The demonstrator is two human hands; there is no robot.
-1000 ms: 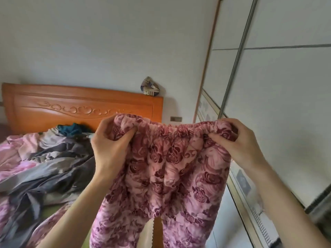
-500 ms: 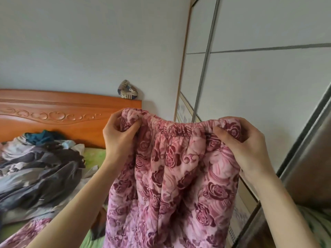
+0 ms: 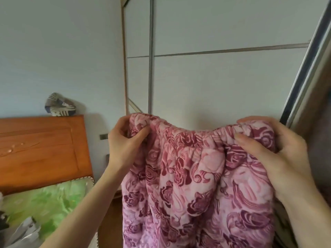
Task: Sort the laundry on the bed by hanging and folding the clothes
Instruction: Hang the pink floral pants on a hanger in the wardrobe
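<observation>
While both hands work, lines follow.
Left hand: pinching one waistband end.
Right hand: clutching the other end.
Pink quilted rose-print trousers: hanging between the hands; likely soft, bulky, best held at the elastic waist.
Room: white sliding wardrobe door behind, orange wooden headboard at left.

quilted cloth trousers, glossy wood headboard, seemingly metal rail

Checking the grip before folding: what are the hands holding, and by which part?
Both hold the pink floral trousers by the elastic waistband: left hand at its left end, right hand at its right.
</observation>
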